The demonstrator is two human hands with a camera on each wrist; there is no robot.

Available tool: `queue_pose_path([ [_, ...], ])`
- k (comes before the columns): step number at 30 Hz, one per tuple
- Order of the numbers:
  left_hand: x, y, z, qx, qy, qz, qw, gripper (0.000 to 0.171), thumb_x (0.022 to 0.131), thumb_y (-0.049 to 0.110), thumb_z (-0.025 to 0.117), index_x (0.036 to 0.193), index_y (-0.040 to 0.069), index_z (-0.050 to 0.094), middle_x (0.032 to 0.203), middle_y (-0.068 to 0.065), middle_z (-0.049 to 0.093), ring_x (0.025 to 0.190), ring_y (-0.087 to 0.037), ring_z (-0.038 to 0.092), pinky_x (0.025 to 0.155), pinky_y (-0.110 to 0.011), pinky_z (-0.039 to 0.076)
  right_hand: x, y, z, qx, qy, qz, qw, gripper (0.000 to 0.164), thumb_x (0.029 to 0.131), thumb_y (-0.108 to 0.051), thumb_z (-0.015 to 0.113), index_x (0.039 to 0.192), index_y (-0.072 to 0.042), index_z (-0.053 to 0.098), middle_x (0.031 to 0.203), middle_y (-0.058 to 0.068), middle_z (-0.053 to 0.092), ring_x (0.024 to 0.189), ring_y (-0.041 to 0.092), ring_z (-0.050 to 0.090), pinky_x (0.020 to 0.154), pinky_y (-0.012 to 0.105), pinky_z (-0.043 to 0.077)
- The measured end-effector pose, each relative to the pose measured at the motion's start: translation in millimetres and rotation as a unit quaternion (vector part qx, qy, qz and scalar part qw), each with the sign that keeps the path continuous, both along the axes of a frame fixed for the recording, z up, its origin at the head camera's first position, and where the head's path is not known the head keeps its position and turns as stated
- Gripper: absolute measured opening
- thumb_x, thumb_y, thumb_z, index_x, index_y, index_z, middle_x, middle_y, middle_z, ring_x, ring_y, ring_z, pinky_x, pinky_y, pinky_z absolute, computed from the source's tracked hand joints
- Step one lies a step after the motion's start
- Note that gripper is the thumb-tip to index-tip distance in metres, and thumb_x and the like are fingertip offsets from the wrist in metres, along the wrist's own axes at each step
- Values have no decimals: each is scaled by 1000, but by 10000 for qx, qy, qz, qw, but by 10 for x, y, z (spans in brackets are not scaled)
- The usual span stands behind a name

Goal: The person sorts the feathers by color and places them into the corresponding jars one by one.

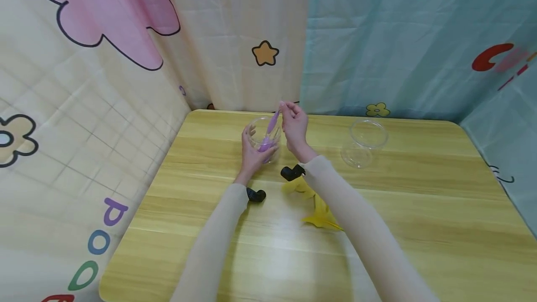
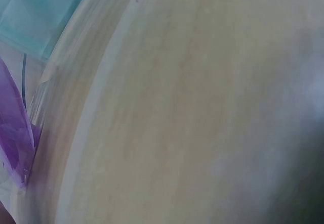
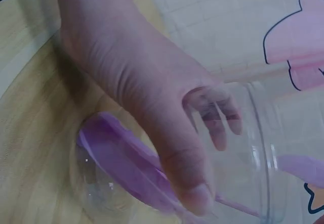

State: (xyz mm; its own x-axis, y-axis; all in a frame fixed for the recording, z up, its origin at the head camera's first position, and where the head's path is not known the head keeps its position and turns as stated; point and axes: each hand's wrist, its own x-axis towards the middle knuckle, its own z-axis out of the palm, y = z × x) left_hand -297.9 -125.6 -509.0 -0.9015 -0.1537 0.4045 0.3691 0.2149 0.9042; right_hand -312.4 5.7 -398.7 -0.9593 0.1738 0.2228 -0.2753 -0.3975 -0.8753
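The left hand (image 1: 253, 156) curls its fingers round a clear jar (image 1: 261, 130), partly hiding the purple piece (image 1: 272, 123) slanting inside; the right hand (image 1: 296, 129) pinches its top. A sleeve (image 1: 356, 216) covers part of a yellow piece (image 1: 320, 212); faint on the counter (image 1: 428, 176), jar 2 (image 1: 356, 156).

The place was a curtained nook, building type unclear. Cartoon-printed curtains (image 1: 235, 22) filled the frame's top, behind a wood-grain table (image 1: 428, 190).
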Motion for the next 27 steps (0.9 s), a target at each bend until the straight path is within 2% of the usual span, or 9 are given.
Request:
queue_pose_path([
  [4, 4, 11, -11, 14, 2, 18, 10000, 101, 65, 27, 89, 144, 29, 25, 145, -10, 34, 129, -19, 32, 103, -47, 30, 7, -31, -100, 221, -103, -246, 9994, 15, 90, -22, 66, 91, -8, 62, 56, -5, 44, 47, 5, 35, 43, 18, 29],
  [10, -9, 12, -27, -61, 76, 60, 9999, 102, 65, 26, 89, 144, 27, 25, 144, -8, 35, 128, -18, 33, 102, -47, 31, 100, 27, -154, 733, -367, 34, 9966, 20, 92, -14, 64, 99, 5, 61, 54, -4, 41, 46, 6, 33, 41, 19, 27],
  [13, -11, 5, -25, -42, 112, 44, 9999, 102, 65, 22, 89, 144, 26, 25, 144, -8, 36, 128, -20, 33, 102, -47, 31, 150, 95, -173, 905, -562, 184, 9941, 18, 91, -12, 64, 99, 4, 61, 53, -3, 39, 43, 7, 31, 40, 19, 24],
  [15, -7, -1, -23, -36, 102, 39, 9999, 102, 64, 20, 89, 144, 26, 25, 144, -8, 36, 128, -21, 33, 102, -47, 31, 133, 156, -241, 935, -643, 248, 9932, 18, 90, -15, 66, 98, 0, 62, 52, -4, 37, 43, 6, 29, 40, 19, 23],
  [18, 0, -11, -5, -37, 57, 23, 10000, 102, 65, 18, 89, 144, 26, 25, 144, -6, 35, 129, -22, 33, 101, -47, 31, 113, 239, -306, 1061, -557, 177, 9926, 18, 89, -18, 68, 97, -3, 63, 52, -6, 35, 43, 6, 27, 40, 19, 21],
  [21, 13, -14, 35, -27, 119, -27, 9999, 102, 66, 14, 88, 145, 21, 24, 145, -8, 33, 130, -28, 31, 101, -52, 30, 119, 323, -320, 1358, -319, 93, 9902, 19, 89, -20, 69, 96, -3, 63, 53, -6, 34, 44, 6, 26, 41, 20, 20],
  [23, 60, -3, 106, 13, 218, -92, 9997, 101, 66, 9, 87, 145, 13, 24, 144, -12, 33, 129, -35, 31, 100, -57, 29, 135, 385, -315, 1549, -226, 103, 9876, 19, 89, -19, 68, 97, -3, 63, 53, -5, 34, 44, 7, 27, 41, 20, 21],
  [26, 137, 20, 211, 54, 269, -190, 9994, 98, 67, 4, 85, 143, 4, 24, 143, -16, 33, 128, -39, 30, 99, -60, 29, 172, 498, -298, 1692, -206, 237, 9851, 20, 89, -18, 68, 99, -1, 63, 53, -4, 36, 43, 8, 28, 41, 21, 22],
  [27, 143, 24, 216, 65, 247, -195, 9995, 97, 67, 5, 85, 143, 4, 24, 143, -15, 33, 128, -39, 30, 100, -59, 29, 188, 541, -290, 1705, -225, 292, 9847, 21, 89, -18, 68, 99, -1, 63, 52, -4, 36, 42, 8, 28, 41, 21, 22],
])
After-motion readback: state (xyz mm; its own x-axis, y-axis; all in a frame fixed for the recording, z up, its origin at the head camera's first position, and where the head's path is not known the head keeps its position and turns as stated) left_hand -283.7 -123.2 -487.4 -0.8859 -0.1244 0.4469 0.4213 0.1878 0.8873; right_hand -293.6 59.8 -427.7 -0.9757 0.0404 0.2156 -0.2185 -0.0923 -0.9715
